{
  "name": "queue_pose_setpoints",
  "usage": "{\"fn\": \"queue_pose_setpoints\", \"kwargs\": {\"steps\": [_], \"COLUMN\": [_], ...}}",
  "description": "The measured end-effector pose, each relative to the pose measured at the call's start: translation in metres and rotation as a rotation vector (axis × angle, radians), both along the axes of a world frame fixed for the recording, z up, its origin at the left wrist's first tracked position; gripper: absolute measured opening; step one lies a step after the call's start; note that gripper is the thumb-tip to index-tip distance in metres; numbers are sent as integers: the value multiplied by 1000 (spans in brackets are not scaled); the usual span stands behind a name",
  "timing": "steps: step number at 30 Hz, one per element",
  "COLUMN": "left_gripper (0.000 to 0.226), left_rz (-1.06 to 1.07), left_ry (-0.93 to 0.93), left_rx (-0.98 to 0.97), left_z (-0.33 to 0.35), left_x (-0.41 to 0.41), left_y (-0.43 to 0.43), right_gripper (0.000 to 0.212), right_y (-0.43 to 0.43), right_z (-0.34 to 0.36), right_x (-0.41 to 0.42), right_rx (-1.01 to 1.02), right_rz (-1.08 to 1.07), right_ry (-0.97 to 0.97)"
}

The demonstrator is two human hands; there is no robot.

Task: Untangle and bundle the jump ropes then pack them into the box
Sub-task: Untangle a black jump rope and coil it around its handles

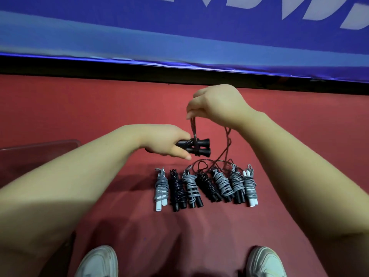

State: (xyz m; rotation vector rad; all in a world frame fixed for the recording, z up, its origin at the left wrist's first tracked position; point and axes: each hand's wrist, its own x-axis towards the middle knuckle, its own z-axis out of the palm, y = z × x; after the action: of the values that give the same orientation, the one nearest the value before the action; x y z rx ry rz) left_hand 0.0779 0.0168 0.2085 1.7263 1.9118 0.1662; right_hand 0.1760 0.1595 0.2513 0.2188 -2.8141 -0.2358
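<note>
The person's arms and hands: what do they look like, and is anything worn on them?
No sleeve shows anywhere in the head view; both arms are uncovered up to the frame's edge. The left hand and the right hand wear no gloves, and no watch, bracelet or ring is visible.

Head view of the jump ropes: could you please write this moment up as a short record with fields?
left hand: grips two black handles, held side by side
right hand: pinches the black rope above the handles
loose rope: trails down to the red floor, by the row
bundles: seven wound ones in a row; two with white handles, at the ends
box: clear, at the left edge; no bundles seen in it
stage: eighth rope not yet wound, nothing packed
</note>
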Motion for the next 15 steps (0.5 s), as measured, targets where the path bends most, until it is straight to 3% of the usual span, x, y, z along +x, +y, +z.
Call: {"fn": "queue_pose_setpoints", "kwargs": {"steps": [3, 9, 11, 15], "left_gripper": [21, 18, 19, 19], "left_rz": [60, 310, 439, 711], "left_ry": [-196, -592, -659, -651], "left_rx": [51, 308, 368, 423], "left_z": [12, 36, 34, 11], "left_x": [3, 0, -8, -27], "left_y": [-5, -6, -4, 0], "right_gripper": [47, 25, 22, 23], "right_y": [18, 11, 6, -5], "right_z": [-16, -60, -65, -66], "right_x": [5, 20, 21, 15], "right_rx": [-252, -906, -924, -595], "right_rz": [-125, -366, -413, -471], "right_ry": [35, 202, 166, -118]}}
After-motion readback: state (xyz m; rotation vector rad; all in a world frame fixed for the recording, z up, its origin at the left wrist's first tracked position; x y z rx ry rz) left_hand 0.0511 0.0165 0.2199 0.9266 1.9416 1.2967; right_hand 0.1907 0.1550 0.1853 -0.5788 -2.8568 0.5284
